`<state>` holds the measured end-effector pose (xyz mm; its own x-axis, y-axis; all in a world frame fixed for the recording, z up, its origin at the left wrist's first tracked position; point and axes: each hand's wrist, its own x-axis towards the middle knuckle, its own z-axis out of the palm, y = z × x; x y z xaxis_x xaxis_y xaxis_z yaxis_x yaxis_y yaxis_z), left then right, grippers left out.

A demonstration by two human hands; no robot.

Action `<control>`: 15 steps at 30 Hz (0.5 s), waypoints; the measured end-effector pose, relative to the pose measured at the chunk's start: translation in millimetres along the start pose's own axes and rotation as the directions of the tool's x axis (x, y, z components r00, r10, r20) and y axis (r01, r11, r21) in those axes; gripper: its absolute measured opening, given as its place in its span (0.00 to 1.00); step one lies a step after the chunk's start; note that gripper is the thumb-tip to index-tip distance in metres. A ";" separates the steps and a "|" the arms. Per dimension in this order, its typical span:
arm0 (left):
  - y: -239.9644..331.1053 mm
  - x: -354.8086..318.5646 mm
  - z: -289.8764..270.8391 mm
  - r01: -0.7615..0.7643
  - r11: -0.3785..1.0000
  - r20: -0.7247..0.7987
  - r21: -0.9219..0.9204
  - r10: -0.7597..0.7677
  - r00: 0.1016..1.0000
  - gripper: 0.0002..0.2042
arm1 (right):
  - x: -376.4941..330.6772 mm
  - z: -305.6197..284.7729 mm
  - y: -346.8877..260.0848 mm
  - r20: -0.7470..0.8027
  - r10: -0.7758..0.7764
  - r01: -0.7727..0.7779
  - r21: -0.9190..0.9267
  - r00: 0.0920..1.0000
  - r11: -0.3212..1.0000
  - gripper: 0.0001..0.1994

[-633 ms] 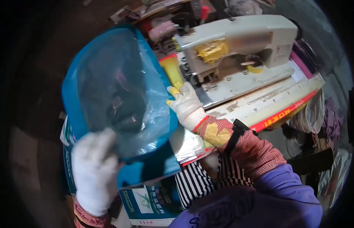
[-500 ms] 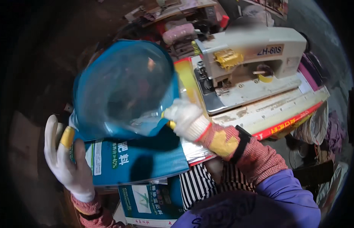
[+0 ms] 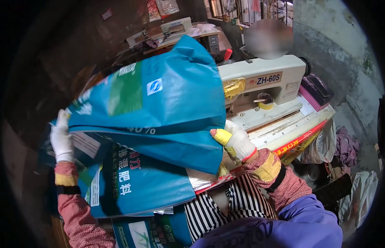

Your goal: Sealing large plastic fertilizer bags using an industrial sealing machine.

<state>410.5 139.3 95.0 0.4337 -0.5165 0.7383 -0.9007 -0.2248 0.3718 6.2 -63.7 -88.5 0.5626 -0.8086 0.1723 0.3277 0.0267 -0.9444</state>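
Note:
A blue woven plastic sack [image 3: 184, 95] with a green panel is raised and spread between my hands, its near part folded over. My left hand [image 3: 62, 140], in a white glove, grips the sack's left edge. At the right edge my right hand [image 3: 239, 142] pinches it; the thumb, wrapped in yellow tape, lies on the near side and the other fingers are partly hidden. Beneath it lies a stack of similar blue sacks [image 3: 155, 188]. A white sewing machine [image 3: 279, 68] stands just beyond my right hand, its needle end covered by the raised sack.
The machine table's front edge [image 3: 289, 144] carries a red and yellow strip. A dark purple box [image 3: 314, 93] stands behind the machine. On the right are a whitish bag [image 3: 320, 142] and checked cloth [image 3: 346, 142]. Another sewing machine [image 3: 176, 25] stands at the back.
The sack, earlier held with its wide mouth toward me, is now turned to show its printed side. My left hand, earlier apart with fingers raised, has taken its left edge. My view has tilted up.

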 end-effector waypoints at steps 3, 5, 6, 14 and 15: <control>10.6 -12.9 -36.7 -0.366 0.553 -0.043 0.748 0.591 0.805 0.18 | 7.0 -3.0 1.5 -0.019 0.161 -0.155 0.185 0.987 0.970 0.12; -5.6 -46.6 -38.7 -0.388 0.820 -0.200 0.421 0.501 0.842 0.22 | 9.4 -5.1 7.4 -0.076 0.294 -0.253 0.333 0.953 0.908 0.11; -18.2 -77.7 -36.7 -0.304 0.826 -0.138 0.475 0.411 0.901 0.26 | 9.4 -4.7 12.0 -0.043 0.346 -0.218 0.702 0.937 0.678 0.11; -160.0 -276.2 -92.5 0.082 0.756 0.298 0.650 -0.352 0.887 0.25 | -106.4 54.3 62.5 0.809 0.326 0.352 -0.525 0.489 0.775 0.14; -177.1 -286.8 -108.9 0.176 0.775 0.294 0.607 -0.425 0.856 0.22 | -114.0 63.1 60.4 0.926 0.178 0.413 -0.313 0.334 0.855 0.14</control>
<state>448.5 417.2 -121.3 0.7462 -0.5899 0.3086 -0.6378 -0.7664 0.0770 9.8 67.2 -147.5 0.9488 0.2785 0.1490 0.2747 -0.4947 -0.8245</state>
